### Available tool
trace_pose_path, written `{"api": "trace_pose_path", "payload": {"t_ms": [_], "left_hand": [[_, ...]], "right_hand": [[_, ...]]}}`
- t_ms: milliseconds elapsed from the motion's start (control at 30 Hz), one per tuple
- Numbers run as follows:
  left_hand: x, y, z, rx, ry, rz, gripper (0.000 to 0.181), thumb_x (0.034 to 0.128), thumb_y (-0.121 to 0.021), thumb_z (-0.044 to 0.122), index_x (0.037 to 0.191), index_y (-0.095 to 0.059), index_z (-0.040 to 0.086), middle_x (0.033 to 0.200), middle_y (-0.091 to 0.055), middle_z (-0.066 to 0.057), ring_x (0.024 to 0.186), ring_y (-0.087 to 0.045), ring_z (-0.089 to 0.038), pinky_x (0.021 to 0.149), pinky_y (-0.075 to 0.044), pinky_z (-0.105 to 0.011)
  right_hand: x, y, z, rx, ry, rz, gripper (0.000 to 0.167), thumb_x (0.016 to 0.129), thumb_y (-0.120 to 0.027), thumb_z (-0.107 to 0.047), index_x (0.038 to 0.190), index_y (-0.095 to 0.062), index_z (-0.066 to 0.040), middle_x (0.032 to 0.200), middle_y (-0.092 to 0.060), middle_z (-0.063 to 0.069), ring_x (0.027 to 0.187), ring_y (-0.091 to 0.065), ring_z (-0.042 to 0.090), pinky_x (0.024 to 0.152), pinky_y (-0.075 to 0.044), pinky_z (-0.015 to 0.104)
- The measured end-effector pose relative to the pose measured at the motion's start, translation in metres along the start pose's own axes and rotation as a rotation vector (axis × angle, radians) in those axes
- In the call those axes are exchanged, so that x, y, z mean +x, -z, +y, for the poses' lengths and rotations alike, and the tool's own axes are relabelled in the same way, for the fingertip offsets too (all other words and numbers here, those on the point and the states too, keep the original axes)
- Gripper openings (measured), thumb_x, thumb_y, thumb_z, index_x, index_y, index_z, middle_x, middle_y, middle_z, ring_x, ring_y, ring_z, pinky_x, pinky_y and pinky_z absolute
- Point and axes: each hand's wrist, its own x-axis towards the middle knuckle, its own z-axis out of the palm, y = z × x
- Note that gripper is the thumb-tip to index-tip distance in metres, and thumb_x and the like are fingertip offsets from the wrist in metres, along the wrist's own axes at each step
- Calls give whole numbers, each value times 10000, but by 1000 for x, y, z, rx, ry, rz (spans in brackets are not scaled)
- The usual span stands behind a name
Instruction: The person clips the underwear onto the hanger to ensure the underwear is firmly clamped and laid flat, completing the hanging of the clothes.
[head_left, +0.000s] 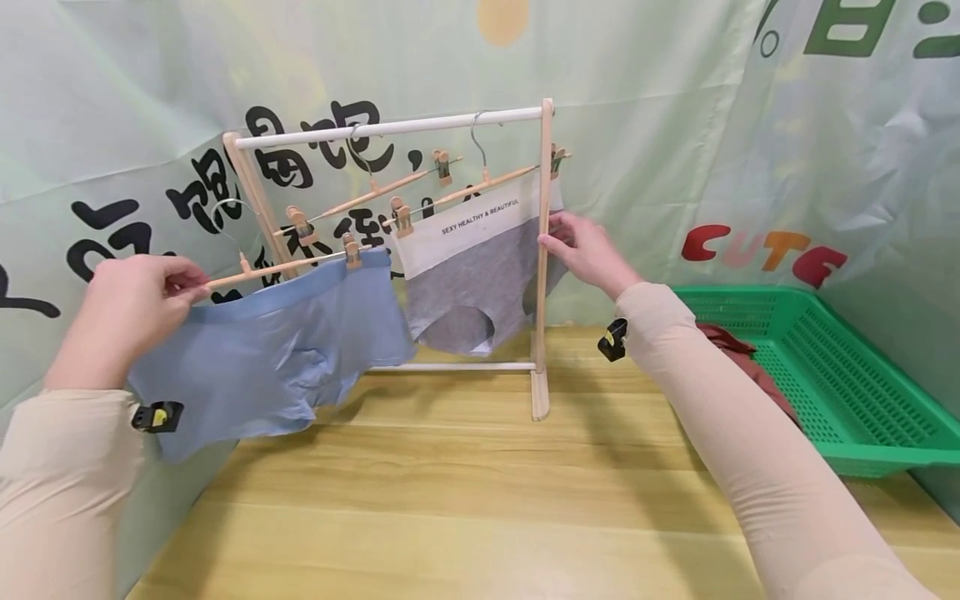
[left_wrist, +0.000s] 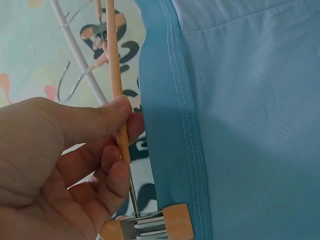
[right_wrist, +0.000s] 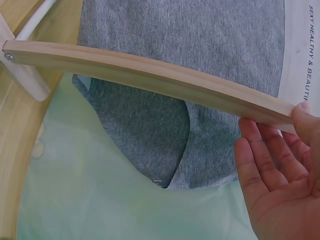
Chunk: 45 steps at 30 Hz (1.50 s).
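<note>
Toward the right of the wood-grained tabletop (head_left: 450, 517) I saw a green plastic basket (head_left: 892, 457) with a reddish-brown cloth (head_left: 752, 367) inside, while a pale green backdrop (head_left: 637, 100) bore black characters (head_left: 105, 215) and multicoloured lettering (head_left: 785, 247) reading CUTE.

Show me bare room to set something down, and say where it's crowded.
Free: the table in front of the rack, left of the right sleeve; also inside the green basket, right of the brown cloth. Crowded: around the rack, where the blue garment, grey garment and empty hanger hang close together.
</note>
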Motion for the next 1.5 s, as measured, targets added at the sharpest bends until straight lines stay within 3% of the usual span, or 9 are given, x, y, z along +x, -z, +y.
{"api": "trace_pose_path", "payload": {"t_ms": [233, 467, 733, 900, 1167, 1500], "left_hand": [[19, -1, 30, 5, -21, 30, 104, 955, -724, 68, 979, -795, -3, 809, -754, -195, 734, -621, -370, 731, -410, -538], [36, -8, 63, -23, -42, 80, 125, 948, -675, 30, 954, -793, -12, 858, -758, -222, 860, -610, -439, 828, -432, -613], [56, -6, 92, -7, 85, 37, 168, 1015, -679, 194, 1070, -816, 113, 982, -785, -182, 877, -659, -444, 689, -470, -625], [73, 1, 105, 18, 106, 19, 224, 1018, -694, 249, 1160, -830, 143, 1087, -812, -165, 948, -680, -499, 674, -469, -610], [103, 0, 137, 25, 75, 32, 274, 1027, -631, 221, 1196, -827, 131, 1138, -801, -186, 966, -676, -549, 719, -505, -655], [127, -17, 159, 25, 47, 36, 281, 990, -597, 136, 1135, -837, 147, 1102, -798, -160, 953, -675, -454, 762, -532, -619]], "right_hand": [[-2, 1, 1, 7, -13, -4, 385, 1120, -585, -210, 1424, -558, 26, 1314, -696, 284, 1246, -670, 406, 1079, -544, 535], [-4, 1, 1, 0, -16, -9, 399, 1119, -591, -226, 1433, -564, 19, 1315, -701, 283, 1243, -676, 403, 1084, -540, 534], [-1, -3, -1, 11, 1, -14, 394, 1119, -591, -234, 1423, -574, 15, 1327, -700, 275, 1248, -676, 401, 1087, -543, 530], [1, -3, -1, 23, 7, -2, 366, 1115, -598, -208, 1401, -584, 19, 1293, -710, 278, 1215, -692, 397, 1065, -559, 524], [-4, 0, 0, 30, -24, -6, 381, 1121, -586, -229, 1423, -567, 2, 1300, -701, 262, 1215, -690, 381, 1050, -565, 522], [-1, -2, -2, 21, -8, 6, 384, 1117, -595, -233, 1410, -576, 15, 1307, -701, 267, 1217, -685, 390, 1067, -558, 513]]}}
